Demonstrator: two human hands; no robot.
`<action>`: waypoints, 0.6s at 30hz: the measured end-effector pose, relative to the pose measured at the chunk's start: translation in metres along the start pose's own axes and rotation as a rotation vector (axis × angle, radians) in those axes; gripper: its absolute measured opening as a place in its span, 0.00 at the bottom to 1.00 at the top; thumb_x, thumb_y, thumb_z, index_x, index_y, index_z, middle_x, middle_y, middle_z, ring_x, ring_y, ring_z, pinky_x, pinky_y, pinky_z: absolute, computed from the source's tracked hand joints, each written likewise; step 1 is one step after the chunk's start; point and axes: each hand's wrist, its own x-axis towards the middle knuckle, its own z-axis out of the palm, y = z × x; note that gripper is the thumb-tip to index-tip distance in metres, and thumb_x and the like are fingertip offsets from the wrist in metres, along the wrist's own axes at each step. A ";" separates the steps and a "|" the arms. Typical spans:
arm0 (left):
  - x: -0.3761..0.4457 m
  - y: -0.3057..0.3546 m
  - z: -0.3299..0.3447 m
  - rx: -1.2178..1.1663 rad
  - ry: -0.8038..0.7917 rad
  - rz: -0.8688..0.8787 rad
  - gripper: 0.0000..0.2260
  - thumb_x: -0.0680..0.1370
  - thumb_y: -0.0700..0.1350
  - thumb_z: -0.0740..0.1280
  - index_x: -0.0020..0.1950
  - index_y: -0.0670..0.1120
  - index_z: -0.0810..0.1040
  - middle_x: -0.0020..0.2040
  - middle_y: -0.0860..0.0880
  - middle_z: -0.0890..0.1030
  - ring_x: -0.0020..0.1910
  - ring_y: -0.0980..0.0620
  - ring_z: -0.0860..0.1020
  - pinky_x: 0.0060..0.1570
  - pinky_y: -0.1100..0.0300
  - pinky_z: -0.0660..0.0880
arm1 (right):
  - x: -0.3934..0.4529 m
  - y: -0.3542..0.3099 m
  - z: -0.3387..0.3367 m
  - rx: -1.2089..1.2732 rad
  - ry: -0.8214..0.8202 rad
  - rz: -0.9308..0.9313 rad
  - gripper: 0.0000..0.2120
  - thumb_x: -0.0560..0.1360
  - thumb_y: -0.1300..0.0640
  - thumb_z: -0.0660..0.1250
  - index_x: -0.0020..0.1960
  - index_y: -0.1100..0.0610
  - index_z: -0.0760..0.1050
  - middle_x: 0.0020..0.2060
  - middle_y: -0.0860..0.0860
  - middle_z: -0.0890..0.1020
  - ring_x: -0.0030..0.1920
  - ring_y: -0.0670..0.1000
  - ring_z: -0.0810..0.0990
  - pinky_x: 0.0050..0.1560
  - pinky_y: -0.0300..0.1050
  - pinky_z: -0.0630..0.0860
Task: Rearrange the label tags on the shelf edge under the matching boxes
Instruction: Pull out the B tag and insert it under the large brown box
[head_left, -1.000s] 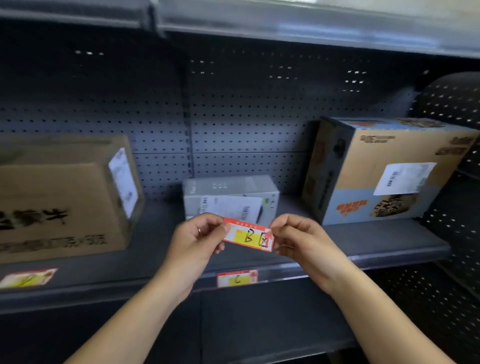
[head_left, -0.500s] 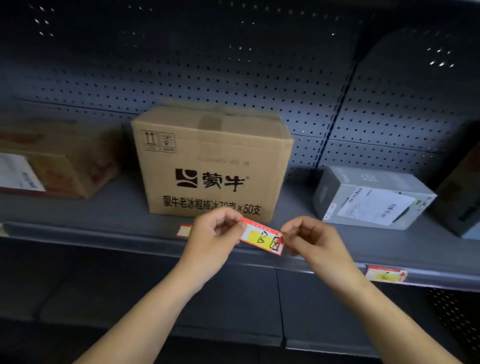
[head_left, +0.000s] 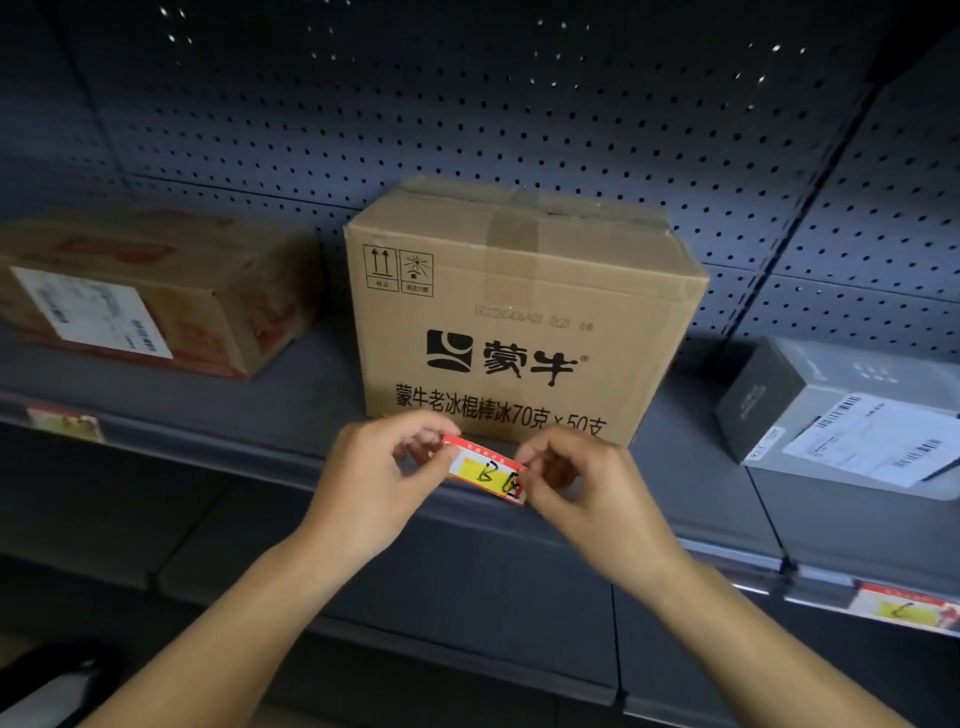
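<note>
A red and yellow label tag marked "B" (head_left: 485, 472) is pinched at its left end by my left hand (head_left: 376, 480) and at its right end by my right hand (head_left: 587, 491). The tag sits right at the shelf edge (head_left: 260, 454), below the brown cardboard box with black print (head_left: 519, 312). Another tag marked "C" (head_left: 906, 609) is clipped on the shelf edge at the far right, under the grey box (head_left: 852, 415). A third, blurred tag (head_left: 65, 423) sits on the edge at the far left, below the flat brown box with a white sticker (head_left: 150, 291).
A dark perforated back panel (head_left: 519, 104) stands behind the boxes. Dark shelf panels (head_left: 441, 597) lie below the shelf edge. Something dark and rounded (head_left: 47, 680) shows at the bottom left corner.
The view has swung left from the grey box to the brown printed box. Both hands, still holding the "B" tag, have come down to the shelf edge below that box.
</note>
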 end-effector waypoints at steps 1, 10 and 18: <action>0.000 -0.003 0.000 0.009 -0.007 0.004 0.07 0.74 0.43 0.75 0.48 0.54 0.85 0.40 0.59 0.84 0.43 0.57 0.82 0.42 0.59 0.80 | 0.001 0.002 0.002 -0.024 -0.009 -0.016 0.09 0.75 0.61 0.72 0.45 0.47 0.79 0.37 0.41 0.81 0.42 0.47 0.80 0.42 0.48 0.78; -0.001 -0.036 0.003 0.107 -0.052 0.152 0.04 0.72 0.46 0.74 0.43 0.54 0.82 0.40 0.62 0.78 0.47 0.58 0.76 0.46 0.51 0.76 | 0.005 0.008 0.023 -0.363 -0.003 -0.046 0.05 0.76 0.55 0.70 0.48 0.45 0.76 0.44 0.39 0.80 0.44 0.44 0.79 0.40 0.49 0.80; 0.008 -0.061 -0.003 0.183 -0.159 0.317 0.02 0.75 0.49 0.74 0.46 0.54 0.81 0.44 0.60 0.81 0.48 0.57 0.74 0.48 0.56 0.74 | -0.007 -0.003 0.047 -0.602 0.056 -0.012 0.04 0.73 0.53 0.73 0.45 0.48 0.78 0.43 0.44 0.82 0.43 0.49 0.77 0.41 0.48 0.77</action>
